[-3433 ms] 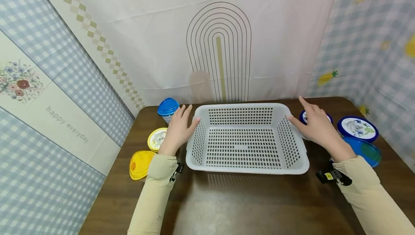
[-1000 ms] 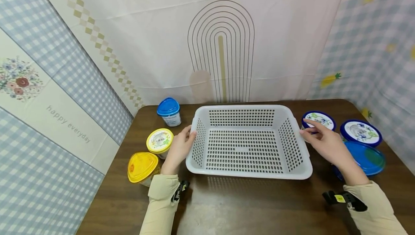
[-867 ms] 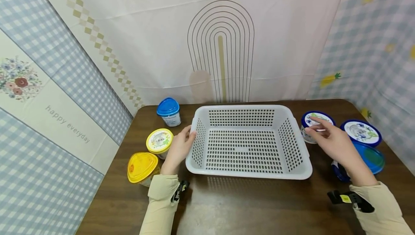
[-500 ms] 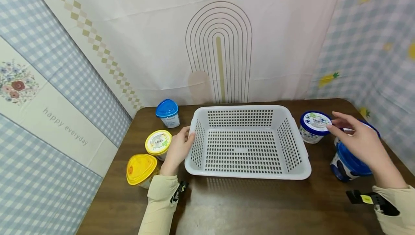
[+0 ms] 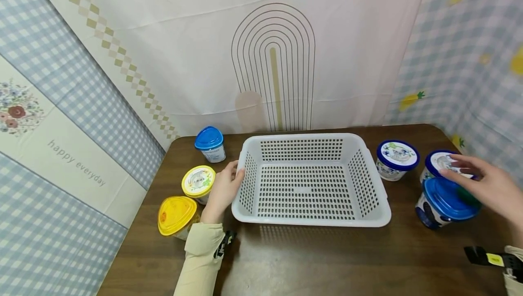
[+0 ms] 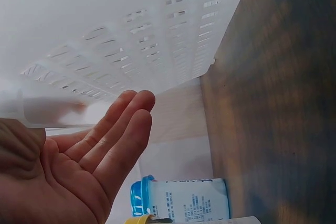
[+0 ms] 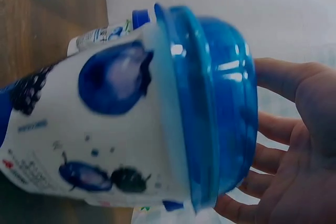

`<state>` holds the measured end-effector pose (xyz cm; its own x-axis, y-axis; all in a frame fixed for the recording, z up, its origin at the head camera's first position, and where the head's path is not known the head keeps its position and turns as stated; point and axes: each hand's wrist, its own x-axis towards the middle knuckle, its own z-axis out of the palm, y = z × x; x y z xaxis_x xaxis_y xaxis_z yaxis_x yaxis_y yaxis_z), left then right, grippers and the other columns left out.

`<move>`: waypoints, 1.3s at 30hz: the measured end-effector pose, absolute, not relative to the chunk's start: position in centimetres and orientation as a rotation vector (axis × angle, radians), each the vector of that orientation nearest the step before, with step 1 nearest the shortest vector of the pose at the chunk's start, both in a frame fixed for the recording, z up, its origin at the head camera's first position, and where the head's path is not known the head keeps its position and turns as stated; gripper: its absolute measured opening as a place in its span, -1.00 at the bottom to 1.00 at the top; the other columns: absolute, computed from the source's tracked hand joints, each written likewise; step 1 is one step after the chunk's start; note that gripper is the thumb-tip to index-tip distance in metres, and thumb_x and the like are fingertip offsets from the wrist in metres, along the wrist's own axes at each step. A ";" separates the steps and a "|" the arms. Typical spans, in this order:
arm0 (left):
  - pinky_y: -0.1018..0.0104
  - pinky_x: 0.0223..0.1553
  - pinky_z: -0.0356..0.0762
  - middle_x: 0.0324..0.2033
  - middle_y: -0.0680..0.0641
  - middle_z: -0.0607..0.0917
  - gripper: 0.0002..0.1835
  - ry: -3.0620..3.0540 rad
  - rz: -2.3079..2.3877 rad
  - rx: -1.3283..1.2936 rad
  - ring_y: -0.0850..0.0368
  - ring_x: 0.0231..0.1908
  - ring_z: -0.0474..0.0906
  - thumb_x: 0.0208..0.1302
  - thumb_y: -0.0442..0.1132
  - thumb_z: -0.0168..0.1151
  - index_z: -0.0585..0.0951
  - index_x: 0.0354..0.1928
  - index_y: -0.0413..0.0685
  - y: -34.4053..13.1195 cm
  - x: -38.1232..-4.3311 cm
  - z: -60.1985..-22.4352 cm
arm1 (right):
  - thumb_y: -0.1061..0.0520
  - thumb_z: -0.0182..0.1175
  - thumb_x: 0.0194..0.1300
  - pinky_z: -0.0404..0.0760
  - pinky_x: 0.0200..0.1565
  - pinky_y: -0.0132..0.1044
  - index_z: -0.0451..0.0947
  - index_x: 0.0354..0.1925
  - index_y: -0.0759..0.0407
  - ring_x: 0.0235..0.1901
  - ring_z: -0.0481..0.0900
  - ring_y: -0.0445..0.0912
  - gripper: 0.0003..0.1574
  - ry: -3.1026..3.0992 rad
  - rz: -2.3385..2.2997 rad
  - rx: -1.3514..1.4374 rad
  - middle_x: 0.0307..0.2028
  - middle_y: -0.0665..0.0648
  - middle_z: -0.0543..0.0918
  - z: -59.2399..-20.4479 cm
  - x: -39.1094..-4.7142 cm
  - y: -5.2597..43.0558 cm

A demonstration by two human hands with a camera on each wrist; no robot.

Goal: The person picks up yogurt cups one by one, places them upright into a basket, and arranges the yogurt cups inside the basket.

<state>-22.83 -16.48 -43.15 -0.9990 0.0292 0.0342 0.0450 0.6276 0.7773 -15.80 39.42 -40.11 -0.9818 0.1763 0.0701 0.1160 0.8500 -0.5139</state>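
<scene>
A white perforated plastic basket [image 5: 302, 221] stands in the middle of the brown table. My left hand [image 5: 222, 191] holds its left rim, thumb inside and fingers along the outer wall; in the left wrist view those fingers [image 6: 118, 145] lie fairly straight against the wall. On the right, my right hand [image 5: 490, 185] hovers over a tub with a clear blue domed lid [image 5: 447, 198] and berry pictures, fingers spread apart and gripping nothing. The right wrist view shows the blue-lidded tub [image 7: 105, 124] up close, with the fingertips right beside its lid.
Two round tubs with dark-blue rims, one nearer the basket [image 5: 397, 160] and one partly behind the right hand [image 5: 441, 162], stand at the right. Along the left are a blue-lidded cup [image 5: 210, 144], a yellow-rimmed tub [image 5: 199, 181] and a yellow-lidded tub [image 5: 177, 215]. A cloth backdrop hangs behind.
Both hands came down from over the basket's ends to its rims. My right hand then left the rim and moved right, past the nearer tub, to the blue-lidded one. The left hand stayed.
</scene>
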 end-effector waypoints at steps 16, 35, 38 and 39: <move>-0.01 -0.07 0.68 0.02 -0.24 0.69 -0.46 -2.827 -1.339 -0.067 -0.07 -0.09 0.70 0.54 -0.07 0.08 0.38 0.42 -0.20 -16.5 -22.8 -43.3 | -0.17 0.07 0.51 0.28 0.05 0.50 -0.03 0.42 0.63 0.10 0.22 0.59 0.03 -2.882 0.902 -0.375 0.16 0.74 0.21 -42.0 -13.9 40.2; 0.01 -0.09 0.69 -0.02 -0.24 0.71 -0.47 -2.805 -1.353 -0.066 -0.03 -0.13 0.70 0.54 -0.09 0.08 0.39 0.42 -0.18 -16.5 -22.7 -43.4 | -0.30 0.04 0.47 0.07 0.26 0.48 -0.24 0.51 0.50 0.29 0.01 0.62 0.19 -2.849 1.045 -0.615 0.32 0.76 0.00 -43.9 -12.8 40.6; 0.00 -0.08 0.68 -0.02 -0.24 0.71 -0.47 -2.803 -1.351 -0.069 -0.03 -0.13 0.70 0.54 -0.09 0.08 0.39 0.42 -0.18 -16.5 -22.7 -43.4 | -0.34 0.01 0.47 0.07 0.26 0.49 -0.25 0.51 0.52 0.30 -0.02 0.62 0.21 -2.842 1.095 -0.659 0.35 0.75 -0.07 -44.2 -12.9 40.9; 0.00 -0.08 0.68 -0.02 -0.24 0.71 -0.47 -2.803 -1.353 -0.068 -0.03 -0.13 0.70 0.54 -0.09 0.07 0.38 0.42 -0.18 -16.5 -22.7 -43.4 | -0.35 0.00 0.46 0.08 0.25 0.50 -0.24 0.50 0.52 0.29 -0.02 0.62 0.22 -2.843 1.108 -0.679 0.37 0.75 -0.10 -44.3 -12.9 40.9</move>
<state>-22.67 -16.47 -43.44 -0.9986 0.0272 0.0445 0.0518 0.6213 0.7818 -12.86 40.94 -44.34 -0.9056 0.4003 -0.1403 0.3896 0.6543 -0.6481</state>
